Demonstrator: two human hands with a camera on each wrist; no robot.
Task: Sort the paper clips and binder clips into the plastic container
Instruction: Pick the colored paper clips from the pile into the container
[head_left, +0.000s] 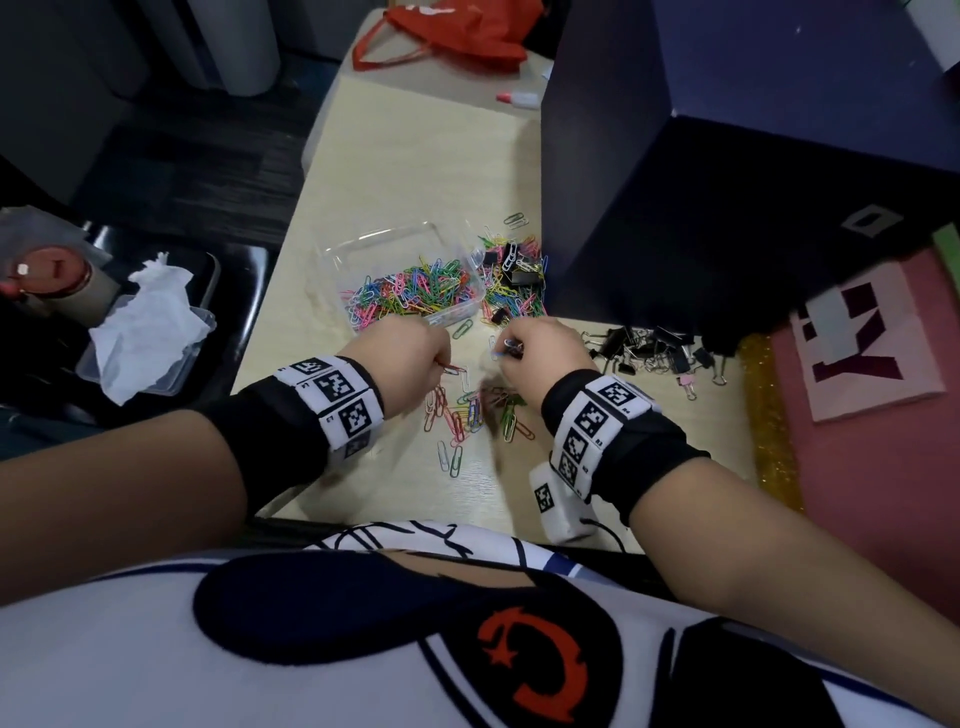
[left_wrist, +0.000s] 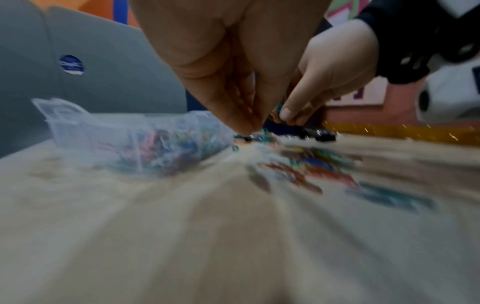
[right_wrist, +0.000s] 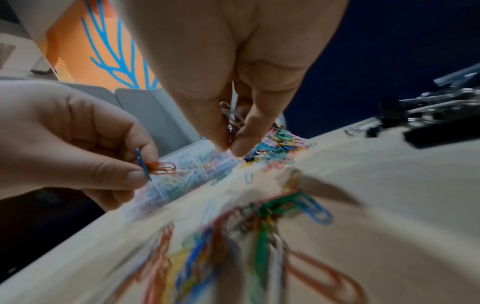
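A pale wood-grain tabletop (head_left: 395, 171) carries everything. On it stands a clear plastic container (head_left: 363, 249), and just beside that a heap of coloured paper clips mixed with black binder clips (head_left: 511, 278). Nearer lies a loose scatter of coloured paper clips (head_left: 470, 415) — to its right, a pile of black binder clips (head_left: 654, 348). At the far end: a red fabric bag (head_left: 457, 31).

The clear container (head_left: 395, 244) stands upright, open, its near part full of coloured paper clips (head_left: 410, 293). A mixed pile (head_left: 511, 280) (clips of both kinds) touches its right side. Loose clips (head_left: 467, 410) lie nearer; black binder clips (head_left: 654, 348) right.
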